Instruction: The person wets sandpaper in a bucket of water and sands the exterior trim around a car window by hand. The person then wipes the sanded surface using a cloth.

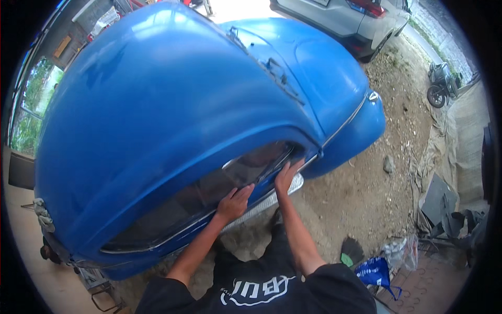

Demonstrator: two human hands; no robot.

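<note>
In front of me stands a rounded blue car (157, 98), a Volkswagen Beetle by its shape. My left hand (236, 202) lies on the lower edge of its side window, fingers extended toward the front. Farther forward, my right hand (288, 178) rests against the door near the front corner of the window, fingers stretched out. Neither hand visibly holds anything, though the palms are hidden. The dark window glass (188, 200) sits above bright trim (184, 231). Below the door runs a light ribbed running board (266, 202).
Wiper arms (282, 80) lie at the windshield base. A silver car (337, 23) stands beyond the hood, and a motorcycle (441, 84) at far right. A blue bag (374, 272), clear plastic (404, 251) and dark scrap panels (439, 200) lie on the ground. A cloth (43, 215) hangs at the car's rear.
</note>
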